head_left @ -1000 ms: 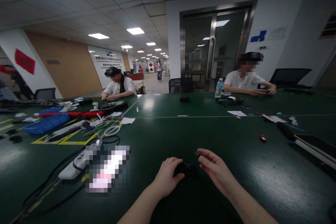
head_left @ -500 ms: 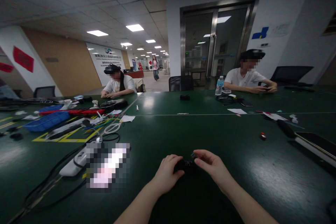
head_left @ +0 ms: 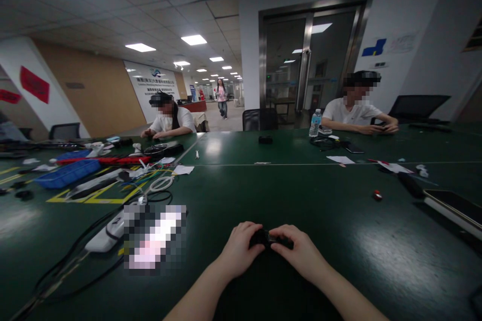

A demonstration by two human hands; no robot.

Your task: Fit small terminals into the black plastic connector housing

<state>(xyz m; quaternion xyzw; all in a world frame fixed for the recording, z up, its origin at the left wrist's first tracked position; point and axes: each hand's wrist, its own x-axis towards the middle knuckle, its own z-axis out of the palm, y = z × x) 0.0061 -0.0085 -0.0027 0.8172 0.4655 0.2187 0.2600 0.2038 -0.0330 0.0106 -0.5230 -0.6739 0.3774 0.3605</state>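
A small black object [head_left: 262, 237] rests on the dark green table in front of me, its details too dark to make out. My left hand [head_left: 243, 248] grips its left end between thumb and fingers. From the other side, my right hand [head_left: 295, 248] has its thumb and fingers pinched at the object's right part, around a small piece that is mostly hidden. The two hands are close together, with fingertips nearly meeting over the object.
To the left lie a white power strip [head_left: 105, 235] with cables, a pixelated bright device [head_left: 158, 238] and a blue tray [head_left: 68, 174]. A small red item [head_left: 377, 195] is at right. Two seated people are across the table, and another person walks behind.
My right hand has come down and inward, bringing its fingers onto the black object's right part. My left hand has kept its hold. The seated person at left has shifted a hand.
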